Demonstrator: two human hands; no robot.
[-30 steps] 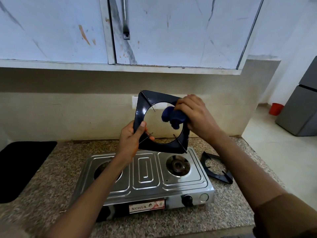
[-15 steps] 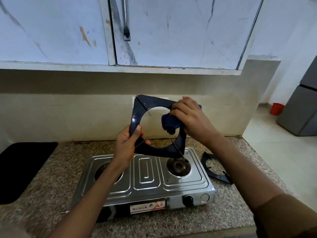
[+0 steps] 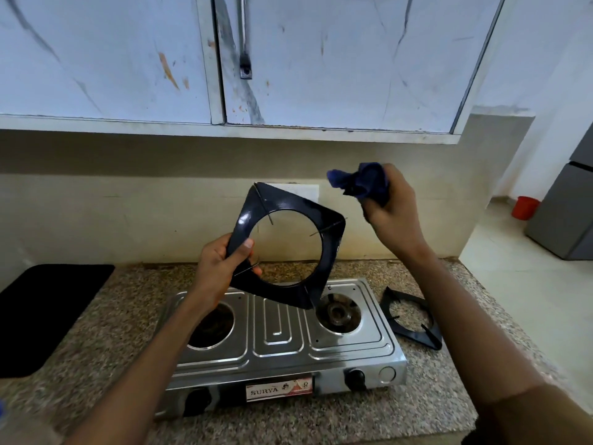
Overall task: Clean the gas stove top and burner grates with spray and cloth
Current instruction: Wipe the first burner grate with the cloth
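White wall cabinets, scuffed and stained, fill the top of the frame above a beige wall. Below them a speckled granite counter spans the lower half. A black mat lies on the counter at the left edge. At the far right edge stands a grey refrigerator, with a small red bucket on the floor beside it.

A two-burner steel gas stove sits at lower centre on the counter, both burners bare, with a label and two black knobs on its front.

The left hand holds a square black burner grate in the air above the stove, at the centre of the frame, tilted on one corner; its fingers and thumb grip the grate's lower left edge. A second black grate lies flat on the counter just right of the stove.

The right hand, at upper right of centre, is raised apart from the held grate, its fingers closed around a bunched dark blue cloth.
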